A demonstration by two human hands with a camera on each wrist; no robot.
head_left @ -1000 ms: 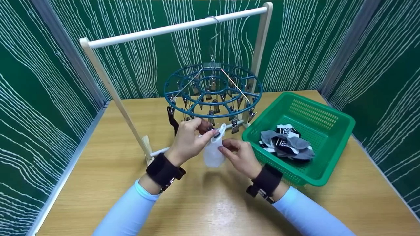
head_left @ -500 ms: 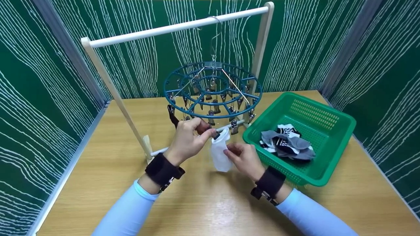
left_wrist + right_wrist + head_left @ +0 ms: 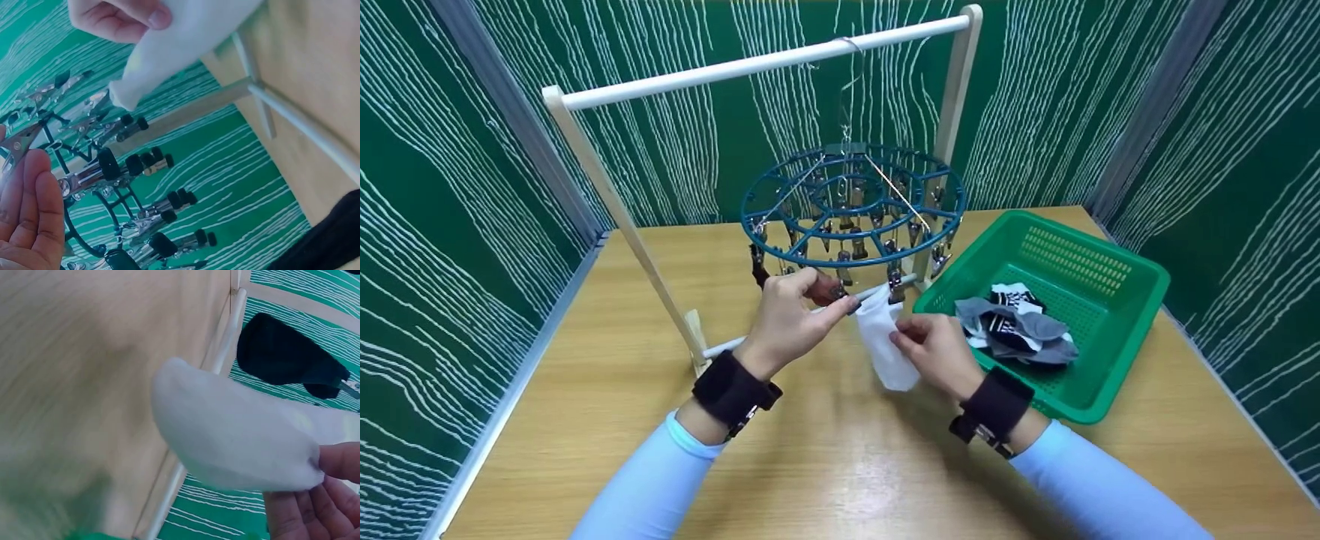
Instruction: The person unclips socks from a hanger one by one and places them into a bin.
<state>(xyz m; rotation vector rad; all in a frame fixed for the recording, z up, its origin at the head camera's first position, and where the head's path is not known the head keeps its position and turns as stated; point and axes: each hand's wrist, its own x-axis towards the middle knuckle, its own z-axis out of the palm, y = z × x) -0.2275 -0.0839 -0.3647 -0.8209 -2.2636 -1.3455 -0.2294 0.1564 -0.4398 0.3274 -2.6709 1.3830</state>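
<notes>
In the head view my right hand (image 3: pixel 937 349) pinches a white sock (image 3: pixel 889 349) by its side, below the front rim of a round dark-teal clip hanger (image 3: pixel 840 262). My left hand (image 3: pixel 795 319) pinches a metal clip (image 3: pixel 22 143) between thumb and fingers, just left of the sock. In the left wrist view, the sock's narrow end stands apart from that clip. The right wrist view shows the sock (image 3: pixel 225 430) hanging from my right fingers (image 3: pixel 343 464). A black sock (image 3: pixel 287 354) hangs from another clip; my left hand partly hides it in the head view.
The hanger is hooked on the white bar (image 3: pixel 765 62) of a wooden rack. Several clips dangle beneath its rings. At the right, a green basket (image 3: pixel 1117 360) holds a pile of grey, black and white socks (image 3: pixel 1016 330). Patterned green walls surround the wooden table (image 3: pixel 607 420).
My right hand has moved rightward with the white sock, whose top has come away from the clip in my left hand. The hanger has turned slightly. My left hand has hardly moved.
</notes>
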